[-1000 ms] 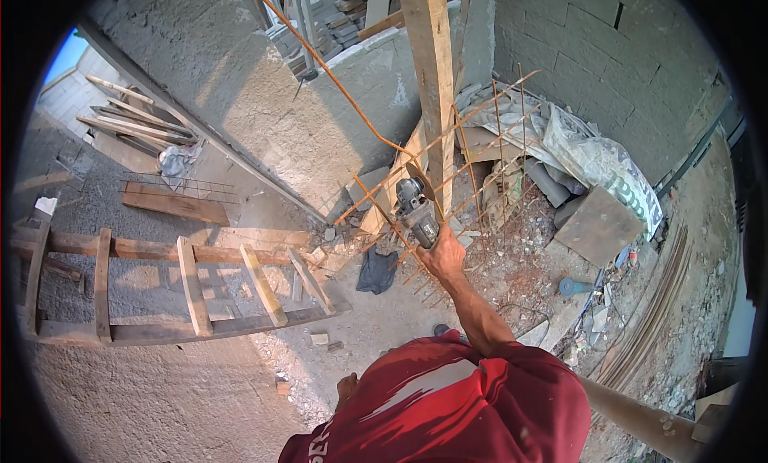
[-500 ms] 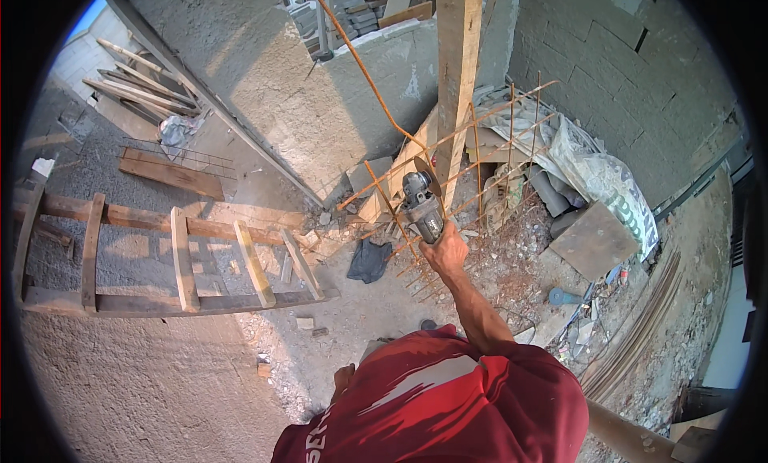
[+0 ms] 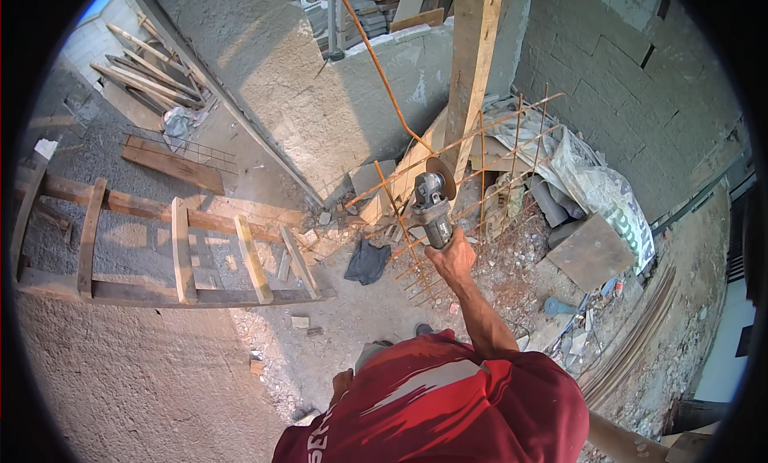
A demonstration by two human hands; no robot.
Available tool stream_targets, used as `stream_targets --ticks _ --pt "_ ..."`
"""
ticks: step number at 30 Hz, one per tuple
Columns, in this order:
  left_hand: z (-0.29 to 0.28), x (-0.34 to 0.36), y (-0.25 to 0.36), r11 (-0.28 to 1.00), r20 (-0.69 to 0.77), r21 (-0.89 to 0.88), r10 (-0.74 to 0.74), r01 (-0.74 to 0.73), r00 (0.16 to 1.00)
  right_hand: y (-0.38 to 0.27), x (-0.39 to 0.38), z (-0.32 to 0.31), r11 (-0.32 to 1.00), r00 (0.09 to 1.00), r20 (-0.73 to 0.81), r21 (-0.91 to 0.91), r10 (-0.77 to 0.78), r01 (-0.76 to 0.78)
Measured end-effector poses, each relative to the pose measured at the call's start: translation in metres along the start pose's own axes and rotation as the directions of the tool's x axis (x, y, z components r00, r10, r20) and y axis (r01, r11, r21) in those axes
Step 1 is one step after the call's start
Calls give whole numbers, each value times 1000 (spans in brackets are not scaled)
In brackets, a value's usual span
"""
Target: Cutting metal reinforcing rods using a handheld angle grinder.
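Right hand (image 3: 453,257) is clenched on the angle grinder (image 3: 432,207), disc at the rusty rebar mesh (image 3: 480,175) by the timber post (image 3: 472,71). Left hand (image 3: 342,383) hangs low, grip can't be told. One-handed hold: if disc binds, expect kickback twd you

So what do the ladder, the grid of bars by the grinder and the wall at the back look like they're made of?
Ladder: rough unpainted wood, by its plank grain and pale brown colour. Bars: thin steel, probably, coated orange-brown like rust. Wall: grey masonry blocks, bare and matt, with joints showing. The right hand holds the grinder.
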State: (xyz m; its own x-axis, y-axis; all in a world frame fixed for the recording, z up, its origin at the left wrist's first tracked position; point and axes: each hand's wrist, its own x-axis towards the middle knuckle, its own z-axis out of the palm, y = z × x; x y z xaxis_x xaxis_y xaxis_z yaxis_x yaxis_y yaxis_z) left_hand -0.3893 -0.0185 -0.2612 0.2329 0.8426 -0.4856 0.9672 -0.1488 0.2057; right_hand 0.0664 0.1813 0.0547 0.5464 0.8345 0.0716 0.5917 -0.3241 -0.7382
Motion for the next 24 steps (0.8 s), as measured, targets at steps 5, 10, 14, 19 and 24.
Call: stream_targets --ticks 5,10,14,19,24 --pt "-45 -8 39 996 8 -90 25 -24 1000 -25 5 -39 960 988 141 262 68 -103" --pt "-59 -3 52 997 -36 -77 -8 6 999 -38 24 -25 845 971 237 513 28 -150" --pt "-20 5 30 994 -27 -108 -20 17 999 -58 27 -27 743 972 227 639 63 -197" --pt "41 6 -20 997 -81 -74 -10 4 997 -71 21 -15 682 972 226 702 60 -205" --pt "5 -30 -43 991 -209 -57 107 -121 972 -80 17 -16 684 967 222 686 129 -249"
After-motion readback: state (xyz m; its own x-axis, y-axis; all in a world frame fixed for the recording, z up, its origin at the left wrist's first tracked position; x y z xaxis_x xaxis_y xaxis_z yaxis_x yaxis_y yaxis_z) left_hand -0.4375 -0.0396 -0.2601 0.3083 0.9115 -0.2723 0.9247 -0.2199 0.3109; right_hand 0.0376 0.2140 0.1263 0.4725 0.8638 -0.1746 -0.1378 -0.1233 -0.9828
